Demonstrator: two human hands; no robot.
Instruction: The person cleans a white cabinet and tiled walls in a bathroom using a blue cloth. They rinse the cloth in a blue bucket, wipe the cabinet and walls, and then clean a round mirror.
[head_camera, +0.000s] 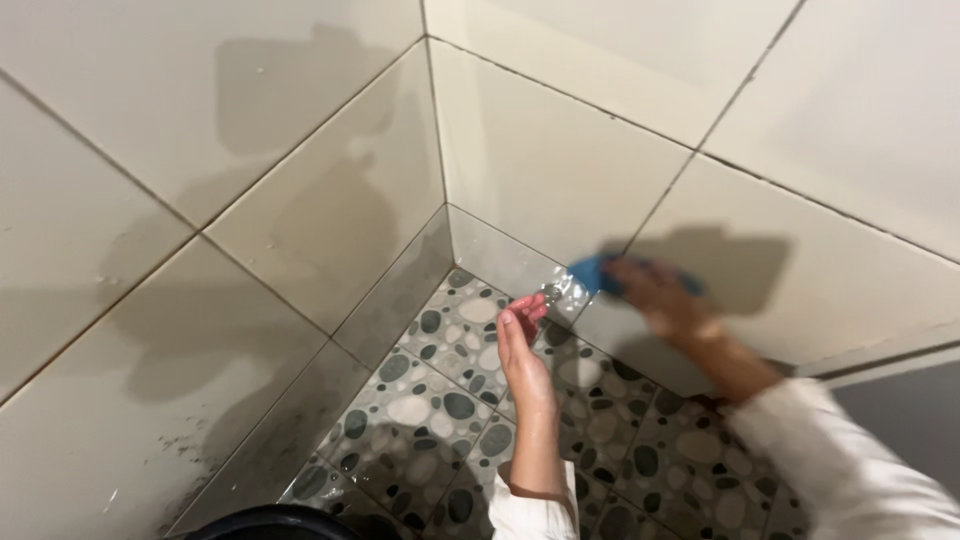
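My right hand (665, 298) is blurred with motion and presses a blue sponge or cloth (598, 272) against the lower white wall tile (560, 170) near the corner. My left hand (522, 345) hangs over the pebble-patterned floor (440, 400), fingers loosely curled and apart, with nothing clearly in it. A wet glint shows on the wall just beyond its fingertips. Both arms wear white sleeves.
Two white tiled walls meet in a corner ahead. The left wall's lowest tile (130, 440) carries dark grime near the floor. The rim of a dark bucket (270, 522) shows at the bottom edge. A grey surface (905, 420) lies at the right.
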